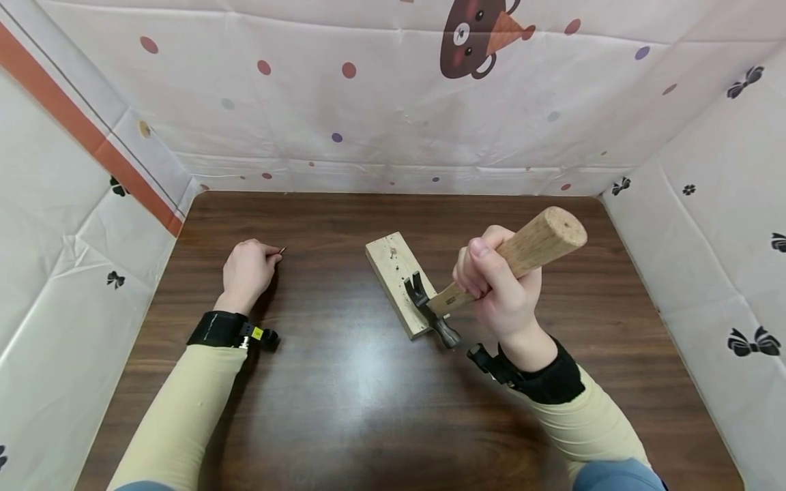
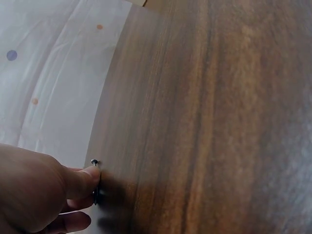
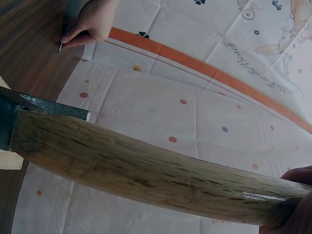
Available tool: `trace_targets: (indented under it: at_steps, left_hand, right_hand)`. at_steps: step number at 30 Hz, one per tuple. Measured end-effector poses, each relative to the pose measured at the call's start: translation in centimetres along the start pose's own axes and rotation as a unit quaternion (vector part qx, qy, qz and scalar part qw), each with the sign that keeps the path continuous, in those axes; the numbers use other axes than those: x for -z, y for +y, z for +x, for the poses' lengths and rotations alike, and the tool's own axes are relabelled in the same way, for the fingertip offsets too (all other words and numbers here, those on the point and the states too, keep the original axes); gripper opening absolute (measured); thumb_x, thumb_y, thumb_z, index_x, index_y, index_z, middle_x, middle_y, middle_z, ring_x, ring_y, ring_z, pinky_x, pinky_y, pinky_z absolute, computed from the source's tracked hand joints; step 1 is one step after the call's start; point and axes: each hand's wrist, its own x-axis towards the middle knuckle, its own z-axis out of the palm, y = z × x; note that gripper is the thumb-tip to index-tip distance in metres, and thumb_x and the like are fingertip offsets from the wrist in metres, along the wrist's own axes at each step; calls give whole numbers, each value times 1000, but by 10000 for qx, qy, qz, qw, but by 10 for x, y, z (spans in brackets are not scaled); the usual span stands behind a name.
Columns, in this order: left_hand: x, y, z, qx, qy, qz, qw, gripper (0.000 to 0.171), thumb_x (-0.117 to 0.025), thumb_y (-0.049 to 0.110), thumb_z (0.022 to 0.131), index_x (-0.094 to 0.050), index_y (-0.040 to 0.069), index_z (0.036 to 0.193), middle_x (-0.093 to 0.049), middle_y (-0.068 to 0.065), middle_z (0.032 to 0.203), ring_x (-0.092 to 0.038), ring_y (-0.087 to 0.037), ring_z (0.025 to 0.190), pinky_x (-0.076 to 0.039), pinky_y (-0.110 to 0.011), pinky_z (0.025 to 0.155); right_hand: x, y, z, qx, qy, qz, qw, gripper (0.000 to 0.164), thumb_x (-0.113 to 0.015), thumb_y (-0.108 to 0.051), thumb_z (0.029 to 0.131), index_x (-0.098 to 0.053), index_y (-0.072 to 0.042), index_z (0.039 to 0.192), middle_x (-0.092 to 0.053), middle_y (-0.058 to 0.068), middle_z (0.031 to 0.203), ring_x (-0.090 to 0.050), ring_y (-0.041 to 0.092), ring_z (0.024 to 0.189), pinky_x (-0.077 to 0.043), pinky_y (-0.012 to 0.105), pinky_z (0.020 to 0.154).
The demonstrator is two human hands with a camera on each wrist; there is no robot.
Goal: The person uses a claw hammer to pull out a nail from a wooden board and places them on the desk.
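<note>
My left hand [image 1: 247, 274] pinches a small nail [image 2: 95, 163] between thumb and fingers, low over the left side of the table. In the left wrist view its head sticks up past the thumb. My right hand [image 1: 500, 286] grips a claw hammer by its wooden handle [image 1: 533, 247], the butt end rising toward the camera. The hammer's dark head [image 1: 430, 310] overlaps the near end of a pale wooden block [image 1: 395, 262], claw toward the block and striking face toward its near right. Small dark marks dot the block's top.
The dark brown wooden table [image 1: 344, 409] shines with a light reflection in front of the block. White printed sheeting [image 1: 381, 116] walls the back and both sides, with an orange stripe [image 1: 80, 123] at left. Both wrists wear black straps with small cameras.
</note>
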Motion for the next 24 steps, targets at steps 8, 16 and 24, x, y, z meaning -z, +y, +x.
trace_targets:
  at_steps: [8,16,24]
  left_hand:
    - [-1,-3,1,64,-75,-6,10000,20,-73,16,103,-83,4,116,-76,-22,112,-70,-44,102,-56,-61,78]
    - [1,-3,1,50,-84,-3,10000,20,-74,17,102,-83,6,116,-75,-21,115,-69,-44,106,-55,-62,81]
    - [1,-4,1,72,-107,25,9999,21,-74,18,102,-82,7,117,-74,-19,117,-68,-42,109,-55,-61,82]
  right_hand:
    - [0,1,0,13,4,19,10000,36,-61,-3,101,-40,-1,71,-26,2,49,-24,14,40,-25,32,39]
    - [0,1,1,8,5,17,10000,36,-60,-3,101,-40,-1,71,-26,2,49,-24,14,39,-24,32,39]
    - [0,2,2,-37,23,-39,10000,33,-57,-1,100,-41,-2,71,-27,2,49,-24,14,39,-25,32,39]
